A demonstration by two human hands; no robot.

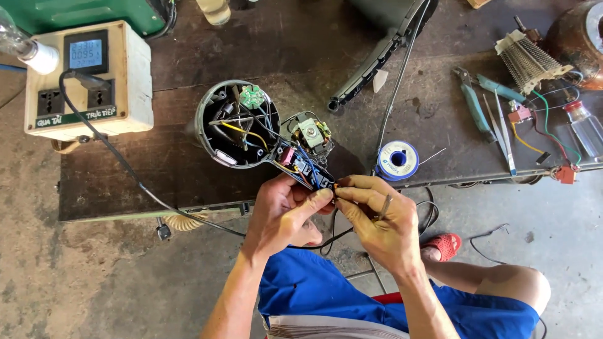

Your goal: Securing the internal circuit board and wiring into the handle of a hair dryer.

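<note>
An opened hair dryer (237, 123) lies on the dark workbench (188, 63), its round housing showing wires and a small green circuit board. Its handle, with a red switch and blue and yellow wires (306, 168), reaches toward me. My left hand (282, 210) pinches the end of the handle wiring. My right hand (377, 216) meets it fingertip to fingertip at the same spot and also holds a thin metal tool between its fingers. A small motor (312, 133) sits just beside the housing.
A cream socket box (88, 78) with a digital meter and a plugged black cable stands at the left. A blue solder spool (397, 159), teal pliers (474, 103), tweezers, a heating coil (531, 59) and wired parts lie to the right. Concrete floor is below.
</note>
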